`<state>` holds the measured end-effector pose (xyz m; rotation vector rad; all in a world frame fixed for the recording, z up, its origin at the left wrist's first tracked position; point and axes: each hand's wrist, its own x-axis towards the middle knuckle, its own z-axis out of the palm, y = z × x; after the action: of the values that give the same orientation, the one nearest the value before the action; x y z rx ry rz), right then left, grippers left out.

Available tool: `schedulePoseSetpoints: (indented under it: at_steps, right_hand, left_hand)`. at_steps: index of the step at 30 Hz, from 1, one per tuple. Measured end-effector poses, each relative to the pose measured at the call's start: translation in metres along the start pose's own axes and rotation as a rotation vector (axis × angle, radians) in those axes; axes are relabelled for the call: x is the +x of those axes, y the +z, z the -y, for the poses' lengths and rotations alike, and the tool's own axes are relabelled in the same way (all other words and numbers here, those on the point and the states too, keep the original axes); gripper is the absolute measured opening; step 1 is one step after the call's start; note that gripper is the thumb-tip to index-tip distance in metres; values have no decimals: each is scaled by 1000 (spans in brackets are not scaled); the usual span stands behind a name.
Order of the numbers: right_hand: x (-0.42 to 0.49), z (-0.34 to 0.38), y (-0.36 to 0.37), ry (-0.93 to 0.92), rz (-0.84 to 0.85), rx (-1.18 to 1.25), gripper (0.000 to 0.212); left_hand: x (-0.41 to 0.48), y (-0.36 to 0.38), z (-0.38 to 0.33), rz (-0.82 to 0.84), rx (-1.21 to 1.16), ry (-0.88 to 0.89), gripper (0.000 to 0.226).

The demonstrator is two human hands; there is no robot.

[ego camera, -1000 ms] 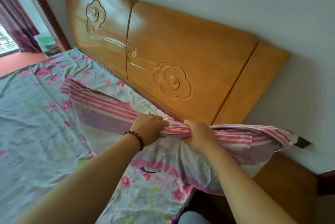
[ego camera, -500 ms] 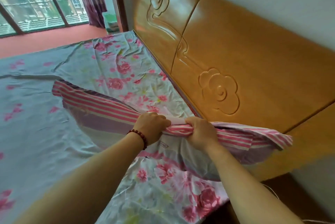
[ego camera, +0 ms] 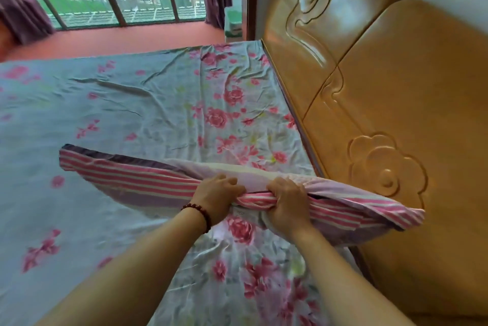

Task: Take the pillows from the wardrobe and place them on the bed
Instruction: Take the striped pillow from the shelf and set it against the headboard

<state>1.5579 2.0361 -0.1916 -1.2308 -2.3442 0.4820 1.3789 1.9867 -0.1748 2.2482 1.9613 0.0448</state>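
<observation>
Soft, limp pillow (ego camera: 126,180), pink-striped with lilac panels, sags across the floral-sheeted bed (ego camera: 105,104) beside the carved wooden headboard (ego camera: 396,104). Left grip (ego camera: 216,193) and right grip (ego camera: 286,203) both clench its bunched striped edge.

No writing, label or number is legible.

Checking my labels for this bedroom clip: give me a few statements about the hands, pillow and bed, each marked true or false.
1. The left hand and the right hand both have a grip on the striped pillow. True.
2. The pillow is far from the headboard. False: its right end is close beside the wooden headboard.
3. A bead bracelet is on the left wrist. True.
4. The sheet is plain white. False: it is pale blue with pink flowers.
</observation>
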Motion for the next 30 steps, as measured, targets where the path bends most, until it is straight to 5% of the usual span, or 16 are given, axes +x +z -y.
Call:
schedulePoseSetpoints:
  at_steps: [17, 30]
  right_hand:
    - [-47, -41, 60, 399, 529, 235, 6]
    - [-81, -18, 64, 438, 613, 209, 27]
  left_hand:
    - [-30, 74, -4, 347, -84, -140, 28]
    - [-78, 86, 2, 323, -200, -169, 22]
